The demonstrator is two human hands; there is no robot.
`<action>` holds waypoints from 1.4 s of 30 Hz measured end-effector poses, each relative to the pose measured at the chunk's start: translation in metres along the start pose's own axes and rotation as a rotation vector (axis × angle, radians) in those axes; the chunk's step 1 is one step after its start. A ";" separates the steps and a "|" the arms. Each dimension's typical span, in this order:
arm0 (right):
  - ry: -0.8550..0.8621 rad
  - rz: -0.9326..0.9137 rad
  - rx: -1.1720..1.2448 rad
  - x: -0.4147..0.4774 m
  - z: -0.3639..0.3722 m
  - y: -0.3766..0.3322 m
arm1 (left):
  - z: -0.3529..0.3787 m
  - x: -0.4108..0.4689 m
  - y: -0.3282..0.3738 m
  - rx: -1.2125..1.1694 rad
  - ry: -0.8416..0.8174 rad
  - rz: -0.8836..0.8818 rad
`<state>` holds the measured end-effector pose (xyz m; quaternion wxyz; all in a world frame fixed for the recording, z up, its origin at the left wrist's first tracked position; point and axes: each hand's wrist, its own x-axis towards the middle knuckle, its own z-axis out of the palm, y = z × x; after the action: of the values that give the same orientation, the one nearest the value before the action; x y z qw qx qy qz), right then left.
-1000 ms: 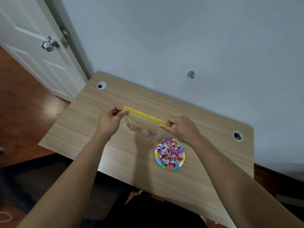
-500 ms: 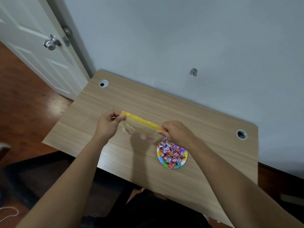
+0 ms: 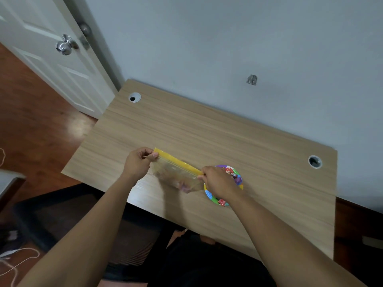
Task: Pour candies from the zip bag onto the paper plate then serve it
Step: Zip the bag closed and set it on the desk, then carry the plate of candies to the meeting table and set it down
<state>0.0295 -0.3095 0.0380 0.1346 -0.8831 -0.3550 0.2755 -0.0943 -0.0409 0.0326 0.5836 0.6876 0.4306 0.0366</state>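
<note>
- My left hand [image 3: 137,163] pinches the left end of the bag [image 3: 176,175] at its yellow zip strip, thumb and fingers closed on it.
- My right hand [image 3: 218,181] pinches the right end of the same strip, fingers closed on the corner.
- The bag is stretched between both hands near the worktop's [image 3: 207,137] near edge; the clear body hangs blurred below the strip, with a few pinkish candies at its bottom. I cannot tell whether it touches the worktop.
- The plate [image 3: 209,196] lies on the worktop just right of the bag, near the near edge, partly hidden under my right hand.
- Candies [image 3: 230,171] in red and purple wrappers lie on the plate.
- Two cable holes sit at the worktop's far corners.
</note>
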 end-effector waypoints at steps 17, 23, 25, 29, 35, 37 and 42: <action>0.200 0.227 0.333 -0.007 -0.004 0.062 | 0.022 0.015 0.008 0.140 0.125 0.072; 0.232 0.397 0.386 -0.028 0.002 0.111 | 0.066 0.007 0.006 0.170 0.048 0.142; 0.231 0.462 0.438 -0.036 0.006 0.123 | 0.083 0.005 0.002 0.128 -0.053 0.091; 0.238 0.584 0.488 -0.047 0.019 0.139 | 0.118 0.002 -0.007 0.113 -0.217 0.001; 0.180 0.712 0.553 -0.057 0.051 0.160 | 0.160 0.005 -0.033 0.212 -0.351 -0.078; 0.152 0.752 0.576 -0.058 0.063 0.165 | 0.171 0.007 -0.040 0.280 -0.389 -0.071; 0.120 0.799 0.681 -0.054 0.093 0.172 | 0.195 0.011 -0.052 0.309 -0.377 -0.123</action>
<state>0.0378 -0.4659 -0.0906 0.3185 -0.8701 0.1271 0.3541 -0.0088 -0.1870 -0.0773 0.5427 0.7358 0.3556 -0.1940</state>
